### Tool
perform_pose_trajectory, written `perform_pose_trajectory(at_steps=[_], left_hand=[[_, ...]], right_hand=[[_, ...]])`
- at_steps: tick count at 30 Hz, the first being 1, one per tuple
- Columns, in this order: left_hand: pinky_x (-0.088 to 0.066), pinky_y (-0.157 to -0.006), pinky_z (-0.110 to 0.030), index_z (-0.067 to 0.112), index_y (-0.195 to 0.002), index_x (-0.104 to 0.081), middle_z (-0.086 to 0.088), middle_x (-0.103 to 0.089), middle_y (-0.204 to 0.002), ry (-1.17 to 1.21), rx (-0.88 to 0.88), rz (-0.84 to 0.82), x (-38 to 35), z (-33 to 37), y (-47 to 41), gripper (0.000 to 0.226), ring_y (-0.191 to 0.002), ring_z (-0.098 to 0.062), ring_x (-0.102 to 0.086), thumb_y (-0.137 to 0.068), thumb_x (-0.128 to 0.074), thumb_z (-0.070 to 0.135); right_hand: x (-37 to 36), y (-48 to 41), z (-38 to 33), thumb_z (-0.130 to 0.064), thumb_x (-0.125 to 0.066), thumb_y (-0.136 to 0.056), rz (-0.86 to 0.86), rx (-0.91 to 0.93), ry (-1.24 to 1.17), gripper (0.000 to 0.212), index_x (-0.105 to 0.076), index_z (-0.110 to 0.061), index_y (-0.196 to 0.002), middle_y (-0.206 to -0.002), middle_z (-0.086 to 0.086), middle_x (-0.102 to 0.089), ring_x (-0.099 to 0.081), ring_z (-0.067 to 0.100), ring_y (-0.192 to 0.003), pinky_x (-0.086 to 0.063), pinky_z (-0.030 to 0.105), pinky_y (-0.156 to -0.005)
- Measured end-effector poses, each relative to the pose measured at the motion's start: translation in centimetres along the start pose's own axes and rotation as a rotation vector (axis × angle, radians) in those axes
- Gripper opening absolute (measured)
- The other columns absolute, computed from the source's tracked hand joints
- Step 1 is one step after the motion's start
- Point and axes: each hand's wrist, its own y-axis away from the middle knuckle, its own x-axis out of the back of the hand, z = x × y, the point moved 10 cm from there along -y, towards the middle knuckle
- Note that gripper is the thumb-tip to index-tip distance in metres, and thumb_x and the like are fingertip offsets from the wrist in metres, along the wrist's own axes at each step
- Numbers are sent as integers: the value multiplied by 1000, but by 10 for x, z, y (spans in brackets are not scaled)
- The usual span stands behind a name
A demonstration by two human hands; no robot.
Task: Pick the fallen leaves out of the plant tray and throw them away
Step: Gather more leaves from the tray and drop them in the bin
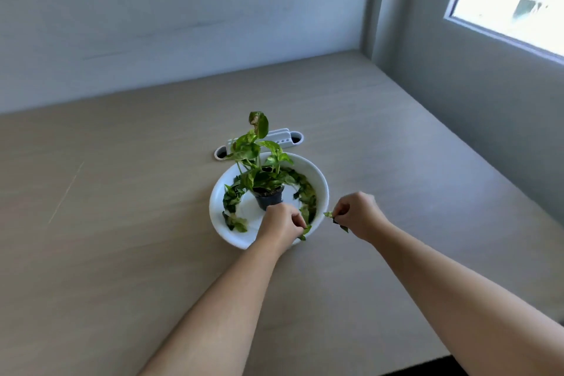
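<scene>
Your left hand (282, 221) is inside the white tray (320, 180), at its near right edge, fingers curled and pinching a leaf (305, 230) just above the rim. Your right hand (358, 214) sits just outside the tray on the right, fingers pressed together on 1 or 2 leaf scraps (335, 218) that stick out to the left and below the knuckles.

The rest of the loose leaves (306, 192) lie in a ring on the tray floor around the pot (268, 199): a thick band on the far right side, and a clump (233, 207) on the left running to the near left. The near middle of the floor is bare.

Handling, as judged: the leaves look thin, limp and nearly weightless, so force is not needed. They likely tear if dragged and may cling flat to the smooth tray. Pinch at an edge or a stem stub where a leaf curls up, or gather several into a loose bunch. Keep clear of the live plant (256, 159); its leaves overhang the far band and the pot looks light enough to tip.

No bin is in view. Only a white cable port (290, 136) shows on the table (122, 192) behind the tray.
</scene>
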Motion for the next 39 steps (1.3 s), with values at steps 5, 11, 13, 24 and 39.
perform_pose_trajectory(at_steps=[5,11,13,24,39], left_hand=[[-54,-67,-24,11,-78,-77,-10,-77,-84,-4,-206,-105,-85,154,12,18,-77,-20,-71,-72,-65,-1],[-50,-60,-19,0,-82,-75,-14,-73,-83,-50,-556,-380,-265,370,93,9,-70,-14,-62,-74,-73,-3],[-40,-50,-6,-1,-81,-75,-14,-73,-80,-73,-664,-461,-329,427,134,9,-69,-12,-59,-73,-73,-2],[-56,-70,-28,9,-75,-73,-9,-73,-80,-402,-841,-873,-559,469,266,8,-73,-21,-67,-73,-69,3],[-54,-79,-36,19,-113,-63,-4,-66,-116,-621,-796,-1018,-764,393,219,31,-101,-26,-65,-83,-70,21]], right_hand=[[127,67,126,-3,-66,-75,179,-199,-42,12,-72,-12,-71,-68,15,-71,-53,19,-46,-41,17,-42],[278,228,321,-1,-65,-73,477,-475,-82,13,-75,-11,-72,-67,11,-71,-62,17,-59,-47,17,-56],[307,290,382,0,-64,-73,559,-577,-127,18,-70,-15,-65,-63,9,-65,-57,16,-56,-42,17,-51],[259,468,574,-3,-65,-74,686,-982,-332,16,-71,-17,-69,-78,7,-70,-60,19,-70,-46,23,-65],[143,422,741,-13,-67,-84,619,-1148,-542,33,-63,-13,-117,-124,10,-62,-59,26,-113,-46,32,-95]])
